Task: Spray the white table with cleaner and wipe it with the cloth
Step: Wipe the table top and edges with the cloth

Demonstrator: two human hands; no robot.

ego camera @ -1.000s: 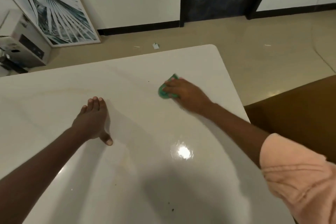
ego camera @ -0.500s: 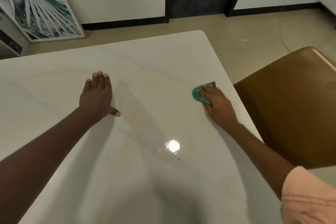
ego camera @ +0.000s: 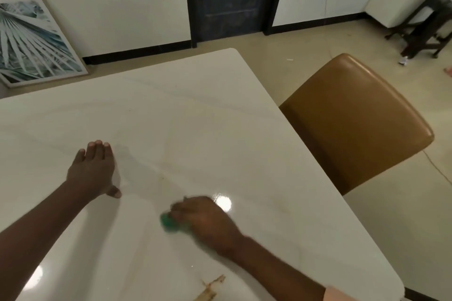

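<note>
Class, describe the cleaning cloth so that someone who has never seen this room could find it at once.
Start at the large white table beside the tan chair. Near its front edge, the right hand presses down on a small cloth, only a blurred bit showing by the fingers. It is the only green thing on the tabletop; the brownish scraps nearer the edge are not.

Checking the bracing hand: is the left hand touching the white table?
Touching. The head view shows the left hand lying flat, palm down, on the white table.

Bare white table (ego camera: 195, 115) beyond both hands; brown debris (ego camera: 210, 287) at near edge.
</note>
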